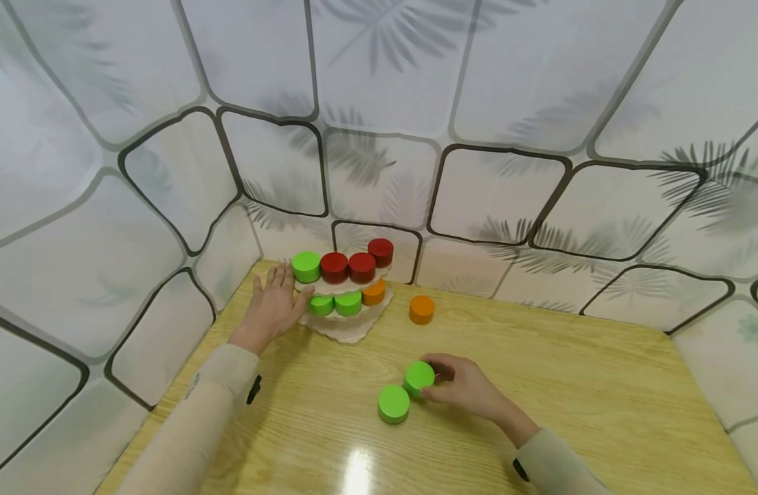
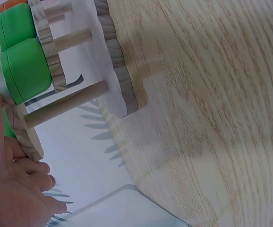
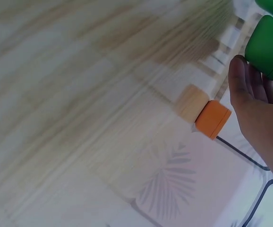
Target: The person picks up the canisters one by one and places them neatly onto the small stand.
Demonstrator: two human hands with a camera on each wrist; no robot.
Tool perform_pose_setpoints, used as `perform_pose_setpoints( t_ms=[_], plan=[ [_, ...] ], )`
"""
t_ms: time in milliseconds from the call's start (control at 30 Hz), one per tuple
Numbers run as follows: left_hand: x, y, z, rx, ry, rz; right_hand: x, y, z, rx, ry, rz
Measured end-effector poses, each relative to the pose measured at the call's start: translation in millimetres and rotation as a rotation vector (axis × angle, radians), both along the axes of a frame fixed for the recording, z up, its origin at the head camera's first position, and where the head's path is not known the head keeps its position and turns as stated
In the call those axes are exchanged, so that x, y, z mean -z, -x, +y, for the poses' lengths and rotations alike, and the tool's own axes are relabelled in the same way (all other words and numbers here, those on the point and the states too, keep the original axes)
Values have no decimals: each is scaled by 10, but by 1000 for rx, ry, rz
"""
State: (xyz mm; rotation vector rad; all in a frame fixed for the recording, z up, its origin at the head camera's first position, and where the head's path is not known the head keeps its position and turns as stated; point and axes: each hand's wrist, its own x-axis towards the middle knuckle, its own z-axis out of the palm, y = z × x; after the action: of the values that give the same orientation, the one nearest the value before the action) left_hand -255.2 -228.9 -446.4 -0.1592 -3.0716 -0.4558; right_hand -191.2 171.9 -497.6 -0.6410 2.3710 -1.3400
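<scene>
At the back left corner stands a pale wooden tiered stand with scalloped edges. My left hand grips the left end of its top shelf, the shelf's edge lying between thumb and fingers. A green cylinder and three red cylinders sit on that top shelf. Two green cylinders and an orange one occupy the shelf below. On the table, my right hand pinches a green cylinder by its right side. Another green cylinder stands against it, nearer me.
A loose orange cylinder stands on the wooden table to the right of the stand. Patterned wall panels rise along the table's back and left edges.
</scene>
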Motion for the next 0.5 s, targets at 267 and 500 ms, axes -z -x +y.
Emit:
perform_pose_setpoints(
  t_ms=[267, 500],
  plan=[
    [7, -3, -9, 3, -1, 11, -14, 114, -287, 7, -16, 35],
    [8, 2, -11, 1, 2, 11, -55, 234, -559, 28, -19, 54]
  ],
)
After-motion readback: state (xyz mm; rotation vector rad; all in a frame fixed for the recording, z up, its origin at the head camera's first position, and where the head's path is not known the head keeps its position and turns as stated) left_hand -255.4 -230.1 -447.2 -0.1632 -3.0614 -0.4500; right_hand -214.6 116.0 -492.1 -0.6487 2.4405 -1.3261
